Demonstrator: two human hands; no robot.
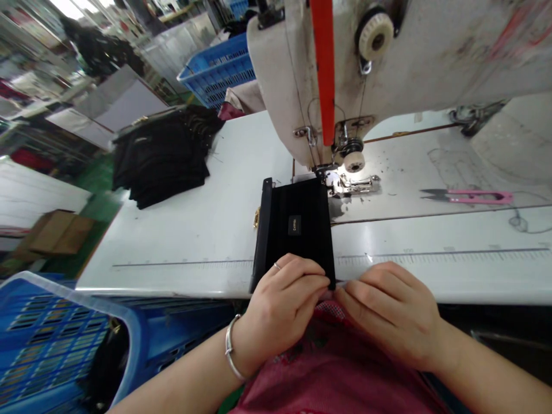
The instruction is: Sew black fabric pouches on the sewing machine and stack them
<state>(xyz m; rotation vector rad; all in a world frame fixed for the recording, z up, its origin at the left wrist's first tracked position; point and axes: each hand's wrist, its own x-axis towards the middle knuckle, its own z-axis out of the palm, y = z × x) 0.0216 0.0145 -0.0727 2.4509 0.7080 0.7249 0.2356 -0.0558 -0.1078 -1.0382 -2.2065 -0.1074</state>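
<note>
- White work table [185,236], the broad surface I look down upon; a printed ruler runs along its near edge;
- Sewing machine [431,63], its arm entering from the right, a bright lamp lighting the needle area;
- Blue basket [137,333], at lower left, below table height, with dark material inside;
- Stack of black pieces [166,155], lying on the table's far left part, its layers unevenly fanned;
- Left hand [284,305], fingers bent and pressed together over the near right corner of the black piece; the thumb is largely hidden, so I cannot tell whether it pinches from beneath;
- Right hand [392,310], fingers bent and close together, fingertips at the table edge just beside that corner; I cannot tell whether they pinch anything;
- Black piece [297,198], flat on the table left of centre; its far right corner reaches the needle area;
- Pink-handled snips [478,197], on the machine bed, blades towards the needle;
- Bracelet [230,349], around my left wrist;
- Small label [294,225], rectangular, on the black piece;
- Gold-coloured fitting [256,218], at the piece's left edge;
- Ring [276,266], on a left-hand finger.
</note>
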